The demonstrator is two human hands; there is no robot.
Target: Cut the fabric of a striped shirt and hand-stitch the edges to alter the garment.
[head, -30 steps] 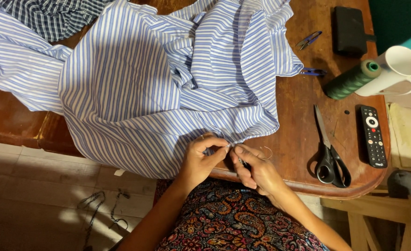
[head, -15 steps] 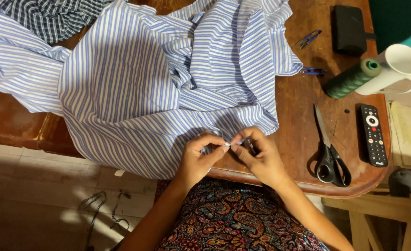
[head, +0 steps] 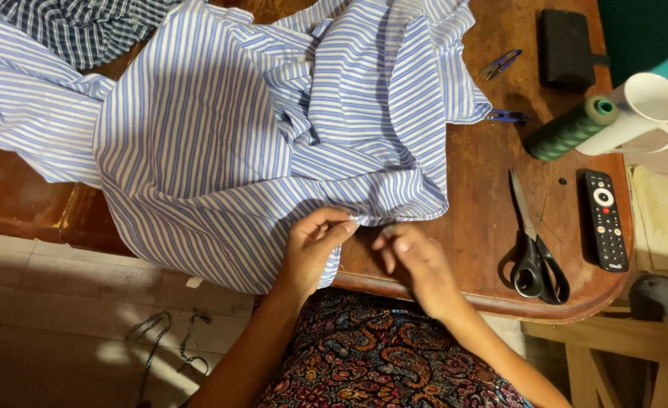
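Now my left hand [head: 315,249] is pinching the soft, light striped shirt [head: 258,143] at its lower hem in the middle of the frame, while my right hand [head: 417,264] is hovering half-closed beside it, holding nothing that I can see.

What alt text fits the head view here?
Two hands, left hand and right hand, pinch the hem of a striped shirt on a wooden table. Scissors, a remote and a green thread cone lie to the right.
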